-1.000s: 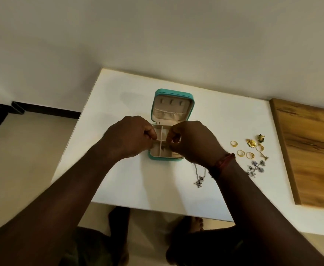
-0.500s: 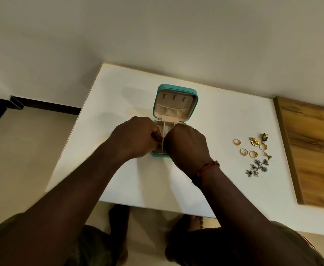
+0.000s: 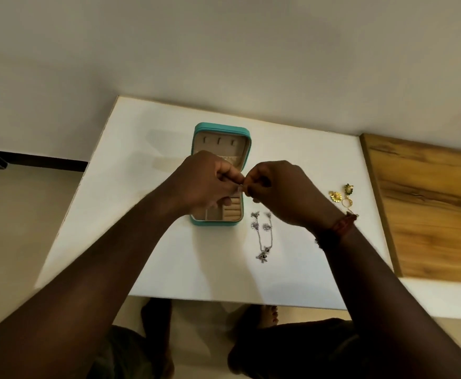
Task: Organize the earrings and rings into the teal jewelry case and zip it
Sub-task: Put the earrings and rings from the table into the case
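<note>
The teal jewelry case (image 3: 196,138) stands open at the middle of the white table (image 3: 131,149), its beige lid upright and its ring rolls (image 3: 232,212) showing. My left hand (image 3: 210,184) and my right hand (image 3: 286,192) meet fingertip to fingertip above the case's right edge. Both pinch a small silver end of a silver necklace (image 3: 262,236). The chain drops from under my right hand, and its pendant lies on the table right of the case. Gold flower earrings (image 3: 336,196), a green-centred earring (image 3: 349,189) and a gold ring (image 3: 347,202) lie further right.
A wooden board (image 3: 426,209) covers the table's right part. The wall runs along the far edge. My right wrist, with a red band (image 3: 342,225), hides part of the jewelry on the right. My feet show below the near table edge.
Both hands have lifted out of the case's base and shifted right. The silver necklace is back in view, hanging from the fingertips beside the case.
</note>
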